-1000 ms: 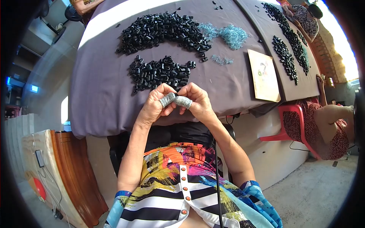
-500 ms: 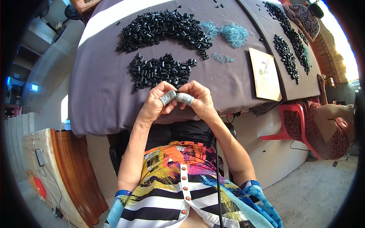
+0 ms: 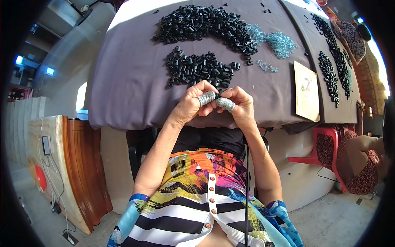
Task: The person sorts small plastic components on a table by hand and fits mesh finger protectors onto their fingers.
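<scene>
My left hand [image 3: 190, 103] and my right hand [image 3: 239, 105] meet over the table's near edge. Both are closed, fingertips pinched around a small black piece [image 3: 218, 95] that they mostly cover. Grey speckled wraps sit on both thumbs. Just beyond the fingers lies a small heap of short black tubular pieces [image 3: 197, 70]. Further back spreads a larger heap of the same pieces [image 3: 205, 25]. To its right is a pile of tiny shiny, bluish clear bits [image 3: 280, 44], with a few more bits [image 3: 267, 66] nearer to me.
A grey cloth [image 3: 123, 82] covers the table. A printed card or booklet [image 3: 306, 92] lies at right. Beyond it are more black heaps [image 3: 328, 76]. A person sits on a red chair [image 3: 325, 142] at right; another person is at the far right. A wooden cabinet [image 3: 86, 173] stands at left.
The view has shifted, so the table and hands appear further right. My hands stay pinched together at the black piece, with the fingers slightly rearranged.
</scene>
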`<move>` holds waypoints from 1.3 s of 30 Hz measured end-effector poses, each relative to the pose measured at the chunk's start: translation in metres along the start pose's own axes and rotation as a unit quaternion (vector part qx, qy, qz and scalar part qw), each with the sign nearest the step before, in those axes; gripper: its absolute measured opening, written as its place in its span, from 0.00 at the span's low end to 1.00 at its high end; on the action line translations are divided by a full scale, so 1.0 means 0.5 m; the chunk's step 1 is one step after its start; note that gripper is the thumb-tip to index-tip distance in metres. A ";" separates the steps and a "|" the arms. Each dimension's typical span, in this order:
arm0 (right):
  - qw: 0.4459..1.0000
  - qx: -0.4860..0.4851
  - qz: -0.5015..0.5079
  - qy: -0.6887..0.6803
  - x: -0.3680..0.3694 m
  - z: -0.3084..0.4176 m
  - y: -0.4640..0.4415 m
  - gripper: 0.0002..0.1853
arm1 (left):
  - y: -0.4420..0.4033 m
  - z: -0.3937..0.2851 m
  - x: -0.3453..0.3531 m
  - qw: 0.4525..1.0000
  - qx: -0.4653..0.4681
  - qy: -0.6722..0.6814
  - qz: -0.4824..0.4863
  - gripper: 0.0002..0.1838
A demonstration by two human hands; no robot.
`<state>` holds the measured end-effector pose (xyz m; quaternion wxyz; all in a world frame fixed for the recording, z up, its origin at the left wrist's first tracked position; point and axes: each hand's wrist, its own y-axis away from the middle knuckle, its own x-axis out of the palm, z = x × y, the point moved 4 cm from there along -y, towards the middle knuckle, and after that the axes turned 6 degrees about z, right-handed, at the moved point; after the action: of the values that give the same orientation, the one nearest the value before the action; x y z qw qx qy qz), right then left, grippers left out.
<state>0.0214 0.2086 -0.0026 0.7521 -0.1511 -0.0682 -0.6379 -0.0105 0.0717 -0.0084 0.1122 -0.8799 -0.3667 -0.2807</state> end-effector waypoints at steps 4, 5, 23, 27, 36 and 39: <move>1.000 0.004 0.003 -0.022 0.000 0.000 0.000 0.06 | 0.002 -0.002 0.000 1.000 0.006 0.009 0.003 0.04; 1.000 0.005 0.015 -0.025 -0.001 0.001 0.001 0.05 | 0.003 -0.002 -0.002 1.000 0.003 0.004 0.000 0.05; 0.999 0.014 -0.014 0.048 0.000 0.000 0.001 0.04 | 0.003 -0.004 0.003 0.999 0.000 -0.048 -0.014 0.03; 0.997 0.003 -0.015 0.076 0.003 0.004 0.003 0.04 | 0.006 -0.010 0.007 0.997 -0.007 -0.074 -0.019 0.03; 1.000 0.006 -0.018 0.020 0.005 0.000 0.002 0.03 | 0.005 -0.002 -0.004 1.000 0.010 -0.004 -0.016 0.03; 1.000 0.006 -0.004 0.024 0.009 0.003 0.001 0.03 | 0.003 0.004 -0.008 1.000 0.010 0.007 -0.017 0.03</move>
<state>0.0229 0.2049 0.0000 0.7520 -0.1311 -0.0548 -0.6437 -0.0110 0.0689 -0.0122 0.1189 -0.8706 -0.3832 -0.2846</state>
